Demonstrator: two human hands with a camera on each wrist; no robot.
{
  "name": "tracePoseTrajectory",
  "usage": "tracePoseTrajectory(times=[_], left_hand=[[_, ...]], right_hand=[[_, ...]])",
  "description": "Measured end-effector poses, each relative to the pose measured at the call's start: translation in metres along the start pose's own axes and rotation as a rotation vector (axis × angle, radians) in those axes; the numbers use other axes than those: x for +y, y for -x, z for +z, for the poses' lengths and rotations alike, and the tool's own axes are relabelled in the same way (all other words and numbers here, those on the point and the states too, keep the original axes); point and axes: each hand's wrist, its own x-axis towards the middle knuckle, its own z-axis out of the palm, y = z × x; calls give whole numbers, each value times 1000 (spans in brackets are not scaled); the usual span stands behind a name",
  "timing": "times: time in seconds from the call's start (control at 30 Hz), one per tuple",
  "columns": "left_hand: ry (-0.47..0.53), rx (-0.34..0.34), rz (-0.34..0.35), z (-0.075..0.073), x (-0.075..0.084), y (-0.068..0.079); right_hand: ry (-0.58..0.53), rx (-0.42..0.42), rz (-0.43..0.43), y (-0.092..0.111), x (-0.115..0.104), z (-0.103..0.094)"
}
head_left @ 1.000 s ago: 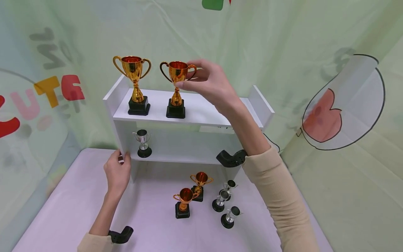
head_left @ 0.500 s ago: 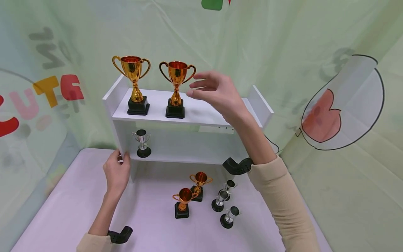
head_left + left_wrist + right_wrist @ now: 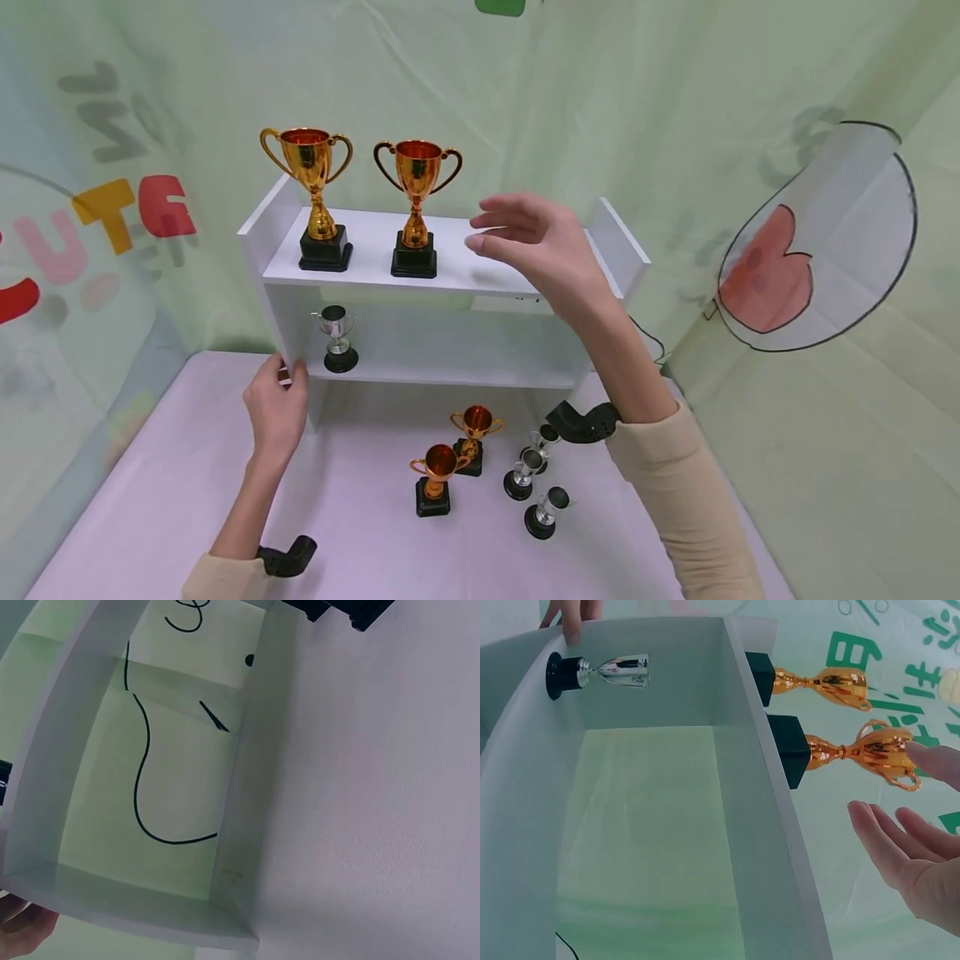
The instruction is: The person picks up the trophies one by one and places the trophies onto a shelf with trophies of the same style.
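Observation:
Two gold trophy cups stand upright on black square bases on the top board of the white shelf unit [image 3: 457, 379]. One cup [image 3: 321, 196] is at the left, the other [image 3: 415, 204] nearer the middle. Just right of the second cup, my right hand [image 3: 543, 250] hovers with its fingers apart and nothing in them. My left hand [image 3: 277, 408] grips the edge of the unit's left side panel between thumb and fingers; its fingers [image 3: 30, 930] show at the panel in the left wrist view. A small silver trophy [image 3: 339, 340] stands on the middle board, at its left end.
Below the unit's front, two smaller gold trophies [image 3: 437, 479] [image 3: 474, 437] stand on the white tabletop [image 3: 360, 550]. Several silver trophies [image 3: 547, 512] are grouped to their right. Behind the unit hangs a printed pale green curtain [image 3: 600, 100], with a dark cable [image 3: 651, 337] at the right.
My right hand has let go of the second gold cup and drawn away to the right and slightly down. The cup stays standing on the top board. My left hand keeps its grip.

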Motion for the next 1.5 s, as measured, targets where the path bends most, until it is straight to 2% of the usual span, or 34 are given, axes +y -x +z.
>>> tracePoseTrajectory(times=[0.17, 0.5, 0.8, 1.13, 1.5], left_hand=[[5, 1, 1, 1, 1, 1], [-2, 18, 21, 2, -3, -1], [6, 16, 27, 1, -1, -1], [8, 13, 8, 3, -3, -2], [12, 14, 9, 2, -5, -2]], right_hand=[[16, -5, -24, 23, 7, 2], [-56, -61, -58, 56, 14, 10], [-111, -109, -89, 74, 22, 15], [-114, -182, -173, 89, 50, 27], [-128, -235, -140, 103, 84, 41]])
